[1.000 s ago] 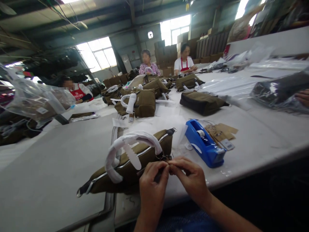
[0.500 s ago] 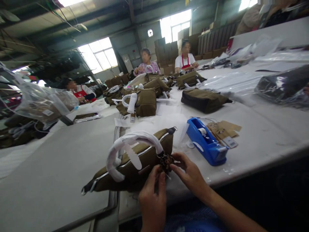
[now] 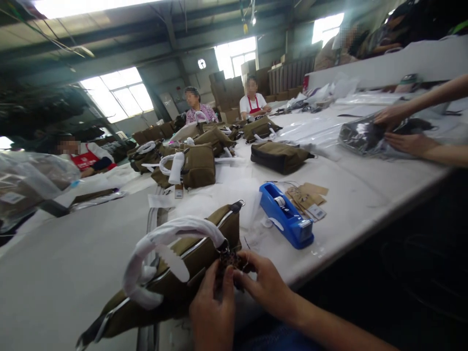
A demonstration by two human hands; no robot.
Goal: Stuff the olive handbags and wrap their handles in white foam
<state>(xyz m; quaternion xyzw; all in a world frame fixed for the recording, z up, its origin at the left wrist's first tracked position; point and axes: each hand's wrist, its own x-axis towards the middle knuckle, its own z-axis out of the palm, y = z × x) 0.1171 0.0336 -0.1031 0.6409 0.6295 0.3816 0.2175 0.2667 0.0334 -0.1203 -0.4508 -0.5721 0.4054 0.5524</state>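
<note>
An olive handbag (image 3: 183,287) with a silver zip lies on the table in front of me, its handle (image 3: 175,229) wrapped in white material. A small dark brown patterned charm (image 3: 230,261) hangs by the ring at the handle's right end. My left hand (image 3: 215,297) pinches the charm from below and the left. From the right, my right hand (image 3: 259,278) has its fingers closed on the charm's other edge. The fingertips partly hide the charm. A blue tape dispenser (image 3: 287,217) stands right of the bag.
Brown paper tags (image 3: 307,200) lie behind the dispenser. Several olive bags (image 3: 199,165) with wrapped handles fill the table's middle. At right, another person's hands (image 3: 405,131) hold a plastic-wrapped item (image 3: 360,136). Co-workers sit at the far side. Plastic-wrapped goods (image 3: 29,185) are at left.
The view has swung right, so everything sits further left. Another person's hands now show on the plastic-wrapped item. My hands remain on the charm, with fingers slightly shifted.
</note>
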